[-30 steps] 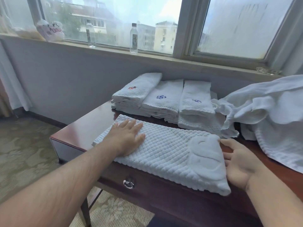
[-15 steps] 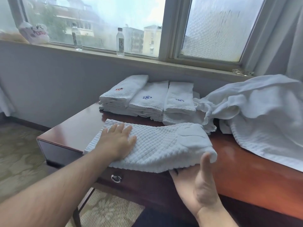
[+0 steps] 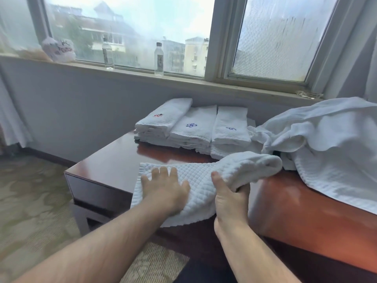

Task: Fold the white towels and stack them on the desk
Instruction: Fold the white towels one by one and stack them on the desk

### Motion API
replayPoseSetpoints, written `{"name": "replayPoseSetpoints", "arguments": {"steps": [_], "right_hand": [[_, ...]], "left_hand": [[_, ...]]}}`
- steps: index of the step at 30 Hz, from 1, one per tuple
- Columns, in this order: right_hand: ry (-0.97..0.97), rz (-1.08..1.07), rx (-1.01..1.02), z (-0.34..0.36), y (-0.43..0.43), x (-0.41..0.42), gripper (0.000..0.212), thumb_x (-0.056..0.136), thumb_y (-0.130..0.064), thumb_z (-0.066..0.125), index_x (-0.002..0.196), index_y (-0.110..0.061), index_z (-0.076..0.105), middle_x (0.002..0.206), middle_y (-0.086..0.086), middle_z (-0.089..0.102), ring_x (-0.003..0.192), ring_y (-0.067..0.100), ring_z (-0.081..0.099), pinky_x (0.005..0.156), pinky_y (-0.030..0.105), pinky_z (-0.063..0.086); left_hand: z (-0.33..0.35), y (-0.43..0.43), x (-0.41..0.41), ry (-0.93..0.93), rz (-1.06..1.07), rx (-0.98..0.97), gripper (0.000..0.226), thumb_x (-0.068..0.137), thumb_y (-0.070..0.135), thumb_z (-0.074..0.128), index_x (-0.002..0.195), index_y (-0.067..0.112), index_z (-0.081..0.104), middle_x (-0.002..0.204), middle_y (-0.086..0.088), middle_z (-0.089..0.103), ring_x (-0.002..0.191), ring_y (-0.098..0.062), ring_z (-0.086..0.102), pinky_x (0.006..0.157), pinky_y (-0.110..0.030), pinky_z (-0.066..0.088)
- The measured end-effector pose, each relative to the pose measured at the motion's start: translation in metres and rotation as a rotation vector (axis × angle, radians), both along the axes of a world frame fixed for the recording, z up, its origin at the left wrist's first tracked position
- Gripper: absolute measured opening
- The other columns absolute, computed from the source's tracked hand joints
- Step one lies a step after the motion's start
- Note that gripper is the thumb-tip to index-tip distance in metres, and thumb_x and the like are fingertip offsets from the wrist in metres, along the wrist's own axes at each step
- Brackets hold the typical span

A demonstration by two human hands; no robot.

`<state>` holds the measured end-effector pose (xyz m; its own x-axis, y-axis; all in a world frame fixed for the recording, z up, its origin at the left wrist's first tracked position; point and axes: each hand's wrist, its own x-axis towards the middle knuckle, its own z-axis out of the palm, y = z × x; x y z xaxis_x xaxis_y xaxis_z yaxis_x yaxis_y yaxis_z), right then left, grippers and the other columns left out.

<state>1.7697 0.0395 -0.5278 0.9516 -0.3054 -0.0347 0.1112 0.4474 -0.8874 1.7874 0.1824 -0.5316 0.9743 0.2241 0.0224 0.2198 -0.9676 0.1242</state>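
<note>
1. Bare worktop [image 3: 110, 162] is left open at the left corner, in front of the folded stacks [image 3: 192, 127].
2. The rear is blocked by those three stacks, set side by side.
3. The front centre is covered by the quilted towel [image 3: 204, 170].
4. The right is filled by a loose towel heap [image 3: 330, 144]; a bare strip is left below it.
</note>
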Motion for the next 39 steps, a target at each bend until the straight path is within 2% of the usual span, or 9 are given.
{"name": "replayPoseSetpoints", "arguments": {"steps": [5, 10, 15, 18, 21, 27, 30, 33, 39], "right_hand": [[0.151, -0.003, 0.065, -0.007, -0.017, 0.013, 0.022, 0.08, -0.006, 0.078, 0.1, -0.013, 0.072, 0.087, -0.006, 0.078, 0.077, 0.011, 0.076, 0.055, 0.023, 0.058], [0.05, 0.075, 0.084, -0.008, -0.024, 0.007, 0.026, 0.087, -0.001, 0.066, 0.108, -0.015, 0.071, 0.1, 0.003, 0.079, 0.092, 0.021, 0.076, 0.074, 0.036, 0.062], [-0.067, 0.146, 0.05, 0.0, -0.041, 0.012, 0.025, 0.084, -0.006, 0.069, 0.108, -0.013, 0.073, 0.107, 0.008, 0.077, 0.099, 0.026, 0.075, 0.079, 0.04, 0.062], [-0.134, 0.168, -0.028, 0.012, -0.045, 0.021, 0.023, 0.077, -0.011, 0.07, 0.098, -0.016, 0.078, 0.104, 0.01, 0.077, 0.099, 0.026, 0.075, 0.079, 0.038, 0.062], [-0.167, 0.216, -0.095, 0.028, -0.054, 0.033, 0.022, 0.084, -0.005, 0.067, 0.103, -0.01, 0.075, 0.105, 0.014, 0.076, 0.1, 0.032, 0.074, 0.085, 0.047, 0.061], [-0.147, 0.321, -0.183, 0.041, -0.077, 0.046, 0.021, 0.092, 0.003, 0.059, 0.11, -0.001, 0.071, 0.108, 0.022, 0.074, 0.102, 0.04, 0.072, 0.09, 0.058, 0.057], [-0.16, 0.38, -0.127, 0.045, -0.087, 0.055, 0.026, 0.093, -0.002, 0.061, 0.118, 0.003, 0.068, 0.114, 0.024, 0.072, 0.108, 0.043, 0.069, 0.088, 0.053, 0.059], [-0.251, 0.463, -0.055, 0.059, -0.093, 0.072, 0.043, 0.094, -0.023, 0.068, 0.131, -0.002, 0.063, 0.13, 0.022, 0.066, 0.12, 0.04, 0.064, 0.097, 0.053, 0.054], [-0.263, 0.613, -0.04, 0.093, -0.088, 0.125, 0.06, 0.097, -0.051, 0.061, 0.142, -0.01, 0.056, 0.143, 0.021, 0.057, 0.132, 0.04, 0.054, 0.108, 0.056, 0.043]], "left_hand": [[0.017, 0.008, 0.001, -0.002, -0.047, 0.066, 0.058, 0.097, 0.053, 0.019, 0.141, 0.024, 0.045, 0.144, -0.009, 0.042, 0.132, -0.028, 0.034, 0.107, -0.058, 0.027], [0.021, 0.026, 0.011, -0.123, -0.123, 0.048, 0.04, 0.098, 0.045, 0.027, 0.12, 0.025, 0.054, 0.124, -0.003, 0.051, 0.113, -0.022, 0.042, 0.1, -0.046, 0.035], [0.011, 0.035, 0.021, -0.074, -0.207, -0.175, 0.057, 0.098, 0.06, 0.029, 0.146, 0.031, 0.036, 0.151, 0.003, 0.044, 0.137, -0.021, 0.04, 0.113, -0.041, 0.029], [0.011, 0.031, 0.026, -0.068, -0.236, -0.202, 0.063, 0.096, 0.07, 0.026, 0.147, 0.035, 0.035, 0.147, 0.006, 0.051, 0.131, -0.02, 0.049, 0.107, -0.041, 0.036], [0.014, 0.033, 0.034, -0.04, -0.228, -0.376, 0.061, 0.088, 0.077, 0.043, 0.135, 0.038, 0.047, 0.131, 0.01, 0.061, 0.116, -0.018, 0.057, 0.101, -0.042, 0.044], [0.02, 0.041, 0.048, 0.13, -0.199, -0.628, 0.053, 0.061, 0.072, 0.081, 0.091, 0.029, 0.074, 0.083, 0.018, 0.075, 0.082, -0.003, 0.069, 0.073, -0.023, 0.05], [0.02, 0.045, 0.051, 0.15, -0.323, -0.931, 0.048, 0.06, 0.063, 0.089, 0.096, 0.033, 0.077, 0.095, 0.013, 0.077, 0.088, -0.008, 0.074, 0.088, -0.033, 0.057], [0.024, 0.041, 0.05, 0.123, -0.44, -1.229, 0.046, 0.07, 0.051, 0.089, 0.11, 0.034, 0.073, 0.114, 0.0, 0.075, 0.103, -0.022, 0.073, 0.092, -0.042, 0.058], [0.038, 0.027, 0.067, -0.081, -0.474, -1.375, 0.042, 0.078, 0.042, 0.085, 0.115, 0.03, 0.069, 0.115, -0.001, 0.075, 0.104, -0.024, 0.073, 0.087, -0.04, 0.06]]}}
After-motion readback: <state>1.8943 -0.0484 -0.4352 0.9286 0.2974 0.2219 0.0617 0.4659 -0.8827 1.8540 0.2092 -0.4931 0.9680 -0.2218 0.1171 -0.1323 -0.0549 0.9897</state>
